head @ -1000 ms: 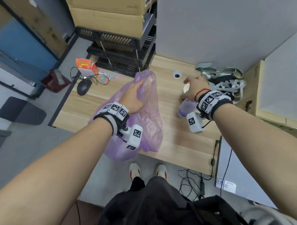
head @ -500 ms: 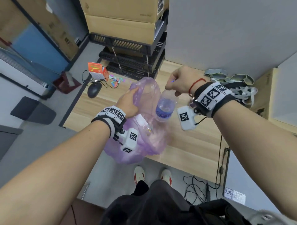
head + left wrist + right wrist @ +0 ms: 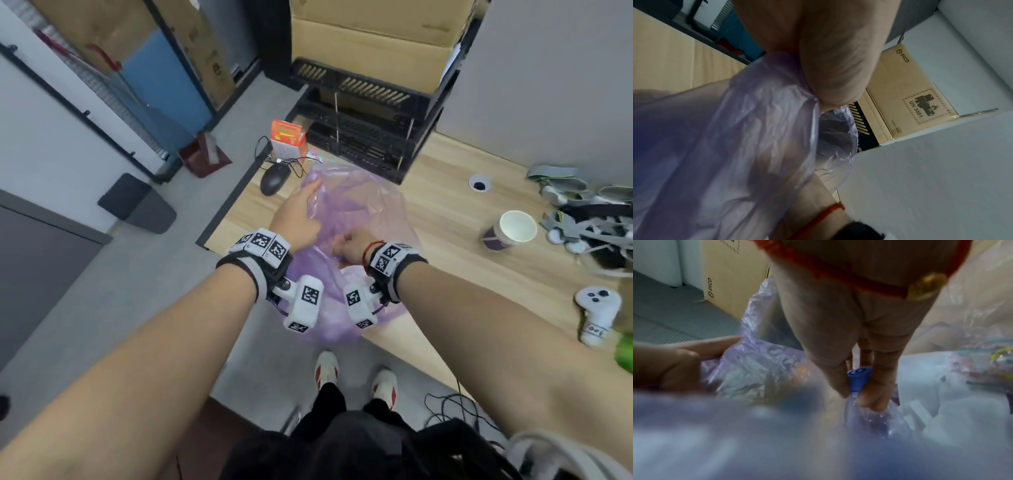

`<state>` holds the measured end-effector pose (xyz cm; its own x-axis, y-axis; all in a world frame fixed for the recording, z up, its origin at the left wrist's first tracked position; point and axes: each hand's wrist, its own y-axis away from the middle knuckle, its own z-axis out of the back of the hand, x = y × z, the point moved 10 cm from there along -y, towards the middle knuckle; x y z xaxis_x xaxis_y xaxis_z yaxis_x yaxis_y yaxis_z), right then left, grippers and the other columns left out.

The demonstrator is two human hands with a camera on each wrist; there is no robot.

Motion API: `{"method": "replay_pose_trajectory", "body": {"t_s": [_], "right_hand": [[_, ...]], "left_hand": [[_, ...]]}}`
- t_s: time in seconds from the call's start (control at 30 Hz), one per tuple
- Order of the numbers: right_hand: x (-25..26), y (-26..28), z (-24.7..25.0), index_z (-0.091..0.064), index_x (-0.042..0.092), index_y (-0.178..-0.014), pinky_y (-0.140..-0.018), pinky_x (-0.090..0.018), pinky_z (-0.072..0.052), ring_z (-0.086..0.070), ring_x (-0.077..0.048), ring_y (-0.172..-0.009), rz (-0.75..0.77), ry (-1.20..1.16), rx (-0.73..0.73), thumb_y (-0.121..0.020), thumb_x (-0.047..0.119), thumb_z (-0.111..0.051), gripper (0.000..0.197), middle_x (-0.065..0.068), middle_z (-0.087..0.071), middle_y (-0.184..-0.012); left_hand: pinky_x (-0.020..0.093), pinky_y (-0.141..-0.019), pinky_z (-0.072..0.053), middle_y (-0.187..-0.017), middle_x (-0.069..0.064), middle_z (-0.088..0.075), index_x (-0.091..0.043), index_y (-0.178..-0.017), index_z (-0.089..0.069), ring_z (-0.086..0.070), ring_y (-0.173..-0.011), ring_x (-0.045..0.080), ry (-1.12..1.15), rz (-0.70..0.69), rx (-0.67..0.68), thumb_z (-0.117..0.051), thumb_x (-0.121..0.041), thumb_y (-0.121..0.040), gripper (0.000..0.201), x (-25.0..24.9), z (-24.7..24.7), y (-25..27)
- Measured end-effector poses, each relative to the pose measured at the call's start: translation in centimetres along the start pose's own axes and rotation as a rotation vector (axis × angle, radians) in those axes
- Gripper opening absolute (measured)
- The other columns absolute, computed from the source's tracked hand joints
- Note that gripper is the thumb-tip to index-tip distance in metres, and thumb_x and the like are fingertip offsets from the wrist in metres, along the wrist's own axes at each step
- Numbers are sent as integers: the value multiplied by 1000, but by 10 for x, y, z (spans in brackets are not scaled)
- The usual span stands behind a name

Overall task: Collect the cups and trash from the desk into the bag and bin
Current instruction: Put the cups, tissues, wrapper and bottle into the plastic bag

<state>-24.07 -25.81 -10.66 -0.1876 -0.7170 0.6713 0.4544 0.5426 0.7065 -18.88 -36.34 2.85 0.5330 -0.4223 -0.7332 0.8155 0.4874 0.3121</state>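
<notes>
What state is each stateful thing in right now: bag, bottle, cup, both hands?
purple bag: mouth held open, hanging over the desk edge
plastic bottle: capped, lowered into the bag, held by the neck
paper cup: upright, empty, on the desk
left hand: grips the bag rim
right hand: pinches the bottle neck

Readable texts on the boxes and small things

We are reading "PICO" with a round logo on the cardboard box [image 3: 906, 91] in the left wrist view, and on the same box a stamp-like mark saying "UN 3481" under a picture of batteries with a flame; a small line beside it is too small for us. We are also seeing "PICO" on the box [image 3: 731, 272] in the right wrist view. The blue bottle cap [image 3: 859, 378] is showing a white sign like "6" or "9". The band on the white controller [image 3: 597, 317] is carrying red letters that we cannot read.
</notes>
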Motion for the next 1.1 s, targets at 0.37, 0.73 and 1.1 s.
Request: {"method": "replay_pose_trajectory", "body": {"t_s": [0.37, 0.73, 1.1], "right_hand": [[-25, 39, 172, -68, 14, -90, -78, -38, -60, -62, -23, -75, -54, 59, -420, -79, 10, -70, 12, -10, -65, -93], [-111, 50, 337, -36, 36, -138, -84, -47, -48, -48, -38, -120, -370, 673, -647, -57, 37, -74, 90, -13, -41, -134], [-48, -13, 275, -53, 23, -114, -65, -49, -62, -67, -32, -86, -39, 309, -175, -57, 52, -69, 66, -7, -59, -107]], "left_hand": [[29, -112, -33, -155, 8, -37, -19, -151, -33, -38, -140, 26, -76, -119, 145, -52, 5, -78, 79, -70, -67, -42], [27, -91, -46, -152, 5, -42, -21, -150, -34, -56, -124, 31, -82, -37, 134, -53, 1, -83, 74, -116, -128, -93], [14, -94, -43, -143, -6, -54, -27, -135, -57, -49, -133, 14, -9, 143, 34, -52, 3, -73, 69, -76, -123, -123]]}}
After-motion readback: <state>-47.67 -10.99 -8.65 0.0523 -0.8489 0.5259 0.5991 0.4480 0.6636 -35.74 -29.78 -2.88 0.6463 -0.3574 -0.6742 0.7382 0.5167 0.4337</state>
